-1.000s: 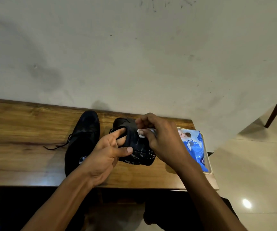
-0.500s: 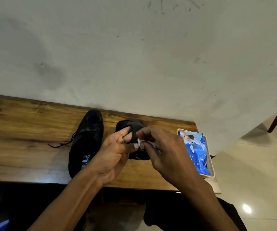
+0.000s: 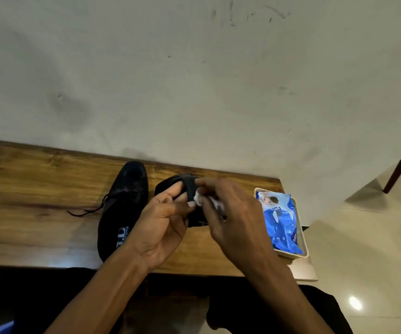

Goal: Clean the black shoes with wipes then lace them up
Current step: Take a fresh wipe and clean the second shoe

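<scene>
Shoe (image 3: 189, 186) at frame centre above the table (image 3: 37, 189), gripped by left hand (image 3: 163, 227), right hand (image 3: 230, 220) pinching wipe (image 3: 198, 197) against it: cleaning step, probably; lacing next, second shoe (image 3: 122, 208) lower left.

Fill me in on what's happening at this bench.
A person is cleaning a black shoe held up over the wooden bench. The left hand grips it while the right hand rubs it with a white wipe. The other shoe lies on the bench, lace loose; a blue wipes pack sits in a tray.
</scene>
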